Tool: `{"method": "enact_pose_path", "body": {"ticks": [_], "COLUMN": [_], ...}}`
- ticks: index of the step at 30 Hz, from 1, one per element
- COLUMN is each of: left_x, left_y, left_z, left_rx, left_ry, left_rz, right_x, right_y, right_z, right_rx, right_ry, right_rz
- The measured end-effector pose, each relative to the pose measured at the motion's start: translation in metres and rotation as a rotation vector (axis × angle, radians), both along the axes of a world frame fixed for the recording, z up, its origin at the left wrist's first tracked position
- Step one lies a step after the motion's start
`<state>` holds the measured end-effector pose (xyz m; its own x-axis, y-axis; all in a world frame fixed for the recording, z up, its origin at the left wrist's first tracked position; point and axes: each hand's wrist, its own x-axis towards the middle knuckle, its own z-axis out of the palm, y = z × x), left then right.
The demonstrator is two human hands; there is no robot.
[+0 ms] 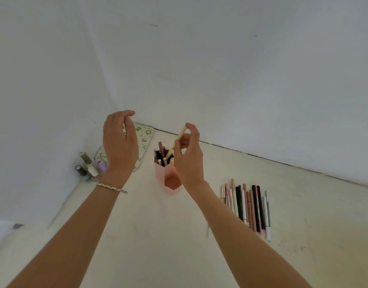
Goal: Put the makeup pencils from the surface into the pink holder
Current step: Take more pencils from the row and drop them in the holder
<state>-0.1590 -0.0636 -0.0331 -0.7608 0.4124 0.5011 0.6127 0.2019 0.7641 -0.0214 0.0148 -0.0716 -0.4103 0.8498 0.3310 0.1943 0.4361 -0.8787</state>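
Note:
The pink holder (170,180) stands mid-surface, with a taller rear cell full of several pencils (161,155) and a lower front cell that looks empty. My right hand (189,159) pinches a cream makeup pencil (176,142), tilted, its lower end dipping into the rear cell. My left hand (119,146) hovers to the left of the holder, fingers curved and apart, holding nothing. A row of several makeup pencils (246,206) in black, pink, brown and white lies on the surface to the right of the holder.
Small nail polish bottles (85,167) and a lilac jar (100,165) cluster in the left corner by the wall. A floral green tray (144,142) lies behind my left hand. White walls close the surface at the back and left.

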Motion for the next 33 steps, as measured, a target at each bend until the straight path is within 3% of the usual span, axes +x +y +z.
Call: {"method": "enact_pose_path", "body": {"ticks": [3, 5, 8, 12, 14, 18, 21, 25, 27, 33], "left_x": [0.004, 0.013, 0.037, 0.097, 0.134, 0.192, 0.215, 0.22, 0.212, 0.19], "left_y": [0.002, 0.005, 0.014, 0.03, 0.037, 0.041, 0.031, 0.031, 0.038, 0.054], "left_z": [0.0, 0.0, 0.002, -0.005, -0.021, -0.076, -0.106, -0.117, -0.111, -0.07], "left_rx": [0.052, 0.058, 0.077, 0.047, -0.14, -0.845, -1.09, -1.078, -1.016, -0.578], "left_ry": [-0.031, -0.046, -0.012, 0.1, 0.063, -0.09, -0.134, -0.111, -0.184, -0.289], "left_rz": [-0.014, -0.025, -0.07, -0.252, -0.368, -0.526, -0.553, -0.532, -0.521, -0.489], "right_x": [0.001, 0.007, 0.02, 0.056, 0.083, 0.138, 0.169, 0.191, 0.192, 0.166], "right_y": [-0.006, -0.009, -0.003, 0.026, 0.042, 0.055, 0.052, 0.047, 0.045, 0.024], "right_z": [-0.012, -0.018, -0.015, 0.0, 0.004, 0.004, -0.003, -0.02, -0.03, -0.064], "right_rx": [0.029, 0.198, 0.324, 0.117, 0.037, -0.061, -0.1, -0.12, -0.144, -0.074], "right_ry": [-0.193, -0.255, -0.187, 0.008, 0.027, -0.006, -0.065, -0.222, -0.353, -0.995], "right_rz": [0.091, 0.112, 0.02, -0.236, -0.332, -0.416, -0.416, -0.384, -0.328, -0.061]}}
